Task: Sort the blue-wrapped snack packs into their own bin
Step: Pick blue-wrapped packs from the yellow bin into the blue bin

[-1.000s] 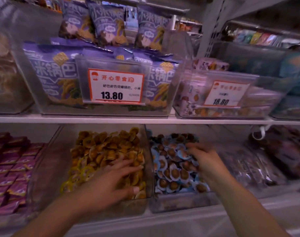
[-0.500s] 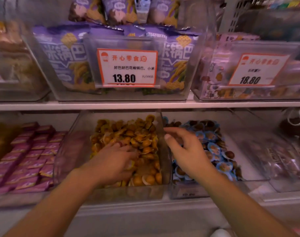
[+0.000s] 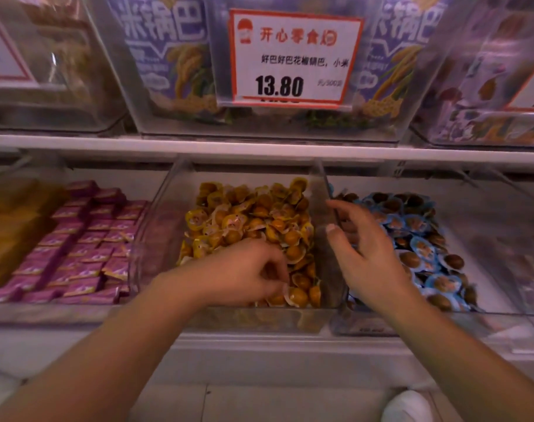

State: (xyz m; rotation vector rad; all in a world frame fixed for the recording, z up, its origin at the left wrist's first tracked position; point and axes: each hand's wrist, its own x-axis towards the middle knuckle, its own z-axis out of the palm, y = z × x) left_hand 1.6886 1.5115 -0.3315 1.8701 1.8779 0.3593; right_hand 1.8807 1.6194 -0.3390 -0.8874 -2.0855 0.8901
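Note:
Blue-wrapped snack packs point(image 3: 421, 248) fill a clear bin point(image 3: 366, 325) on the lower shelf, right of centre. To its left stands a clear bin point(image 3: 259, 318) of yellow-wrapped packs point(image 3: 253, 214). My left hand point(image 3: 247, 272) is down in the front of the yellow bin, fingers curled and pinching among the packs; the pack it pinches is mostly hidden. My right hand point(image 3: 363, 248) hovers with spread fingers over the wall between the two bins, holding nothing. I see no blue pack among the yellow ones.
Purple-wrapped bars point(image 3: 86, 239) lie in the bin to the left. Above the shelf edge point(image 3: 259, 147) a clear bin of purple bags carries a 13.80 price label point(image 3: 293, 56). Clear bags point(image 3: 518, 254) sit far right. A white shoe point(image 3: 407, 406) shows on the floor.
The view has moved closer and lower. My right hand has come left from over the blue packs to the dividing wall. My left hand has curled its fingers at the front of the yellow bin.

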